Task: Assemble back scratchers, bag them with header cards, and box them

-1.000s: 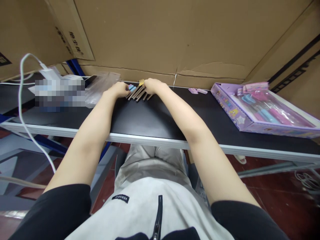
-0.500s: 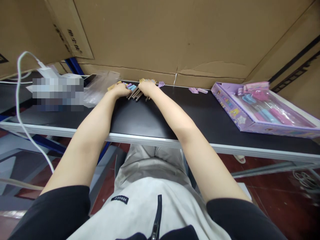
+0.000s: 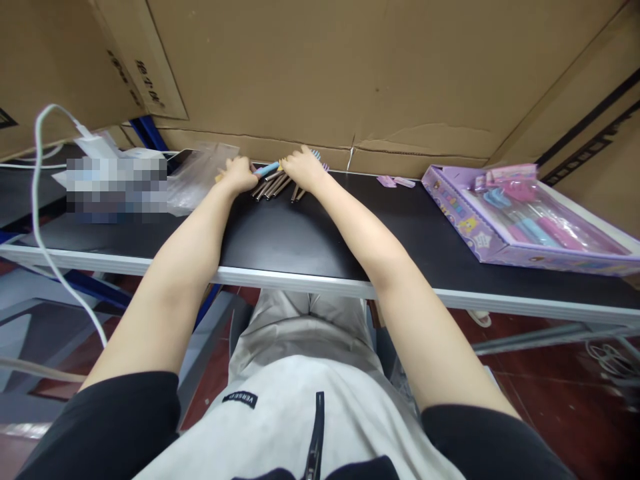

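Both my arms reach across the black table [image 3: 310, 240] to its far edge. My left hand [image 3: 238, 175] is closed on a blue-handled utensil [image 3: 266, 169] that points right. My right hand [image 3: 306, 168] rests with curled fingers on a bunch of small metal utensils [image 3: 276, 187] with coloured ends, lying side by side between the two hands. What the right fingers grip is hidden under the hand.
A purple gift box [image 3: 525, 220] with pastel utensils under a clear window lies at the right. Clear plastic bags [image 3: 200, 175] and a white charger with cable [image 3: 95, 143] sit at the left. Two small purple pieces [image 3: 395, 181] lie by the cardboard wall [image 3: 350, 73].
My left hand has lifted a blue-handled utensil out of the bunch. My right hand shifted slightly right and further over the utensils' far ends.
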Motion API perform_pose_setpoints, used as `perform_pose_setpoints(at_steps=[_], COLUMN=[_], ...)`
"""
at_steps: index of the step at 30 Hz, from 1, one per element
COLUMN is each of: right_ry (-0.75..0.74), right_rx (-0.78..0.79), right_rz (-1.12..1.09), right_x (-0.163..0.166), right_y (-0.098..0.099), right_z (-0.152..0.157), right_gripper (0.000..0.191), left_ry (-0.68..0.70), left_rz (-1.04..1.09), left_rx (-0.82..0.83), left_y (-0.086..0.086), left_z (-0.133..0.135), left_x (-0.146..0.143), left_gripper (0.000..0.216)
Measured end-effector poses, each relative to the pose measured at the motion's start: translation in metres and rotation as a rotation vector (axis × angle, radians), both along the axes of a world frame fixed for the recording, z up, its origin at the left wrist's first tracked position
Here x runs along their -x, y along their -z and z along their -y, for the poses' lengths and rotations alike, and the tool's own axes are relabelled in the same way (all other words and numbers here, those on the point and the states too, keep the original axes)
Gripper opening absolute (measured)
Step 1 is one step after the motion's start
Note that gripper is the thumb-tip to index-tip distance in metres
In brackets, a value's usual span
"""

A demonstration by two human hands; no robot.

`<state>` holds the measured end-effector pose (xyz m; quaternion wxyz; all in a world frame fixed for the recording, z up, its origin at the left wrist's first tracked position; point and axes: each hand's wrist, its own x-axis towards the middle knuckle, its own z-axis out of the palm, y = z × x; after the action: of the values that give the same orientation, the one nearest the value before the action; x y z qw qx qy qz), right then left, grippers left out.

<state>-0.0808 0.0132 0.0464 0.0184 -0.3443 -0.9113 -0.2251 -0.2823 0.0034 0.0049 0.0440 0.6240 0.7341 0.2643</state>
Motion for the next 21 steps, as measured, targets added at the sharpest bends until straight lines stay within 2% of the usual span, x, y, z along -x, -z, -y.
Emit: perform_pose_setpoints(at_steps=[4,12,16,21], right_ry=[0.048,0.183,0.198,0.179], right_rx=[0.011,0.089,0.142,0.192], right_rz=[-0.028,-0.165,-0.244,-0.331], right_x=[-0.029,-0.106,-0.135,-0.155], right_y=[-0.007,-0.009,-0.001,0.016], right_z=[0.000,-0.001,0.005,0.001], right_gripper=[0.048,0.046,0.044,0.040], left_ry=[0.075,0.294,0.369,0.388], left_rz=[-0.008,0.228,0.285,0.326], left_rx=[-0.017,-0.040,-0.039,-0.027], left_y=[-0.010,-0.008,-0.014,-0.018], left_z=[0.011,0.015,0.022,0.028], left_x=[-0.008,-0.027,-0.042,-0.049], left_gripper=[0.037,0.043,0.042,0.036])
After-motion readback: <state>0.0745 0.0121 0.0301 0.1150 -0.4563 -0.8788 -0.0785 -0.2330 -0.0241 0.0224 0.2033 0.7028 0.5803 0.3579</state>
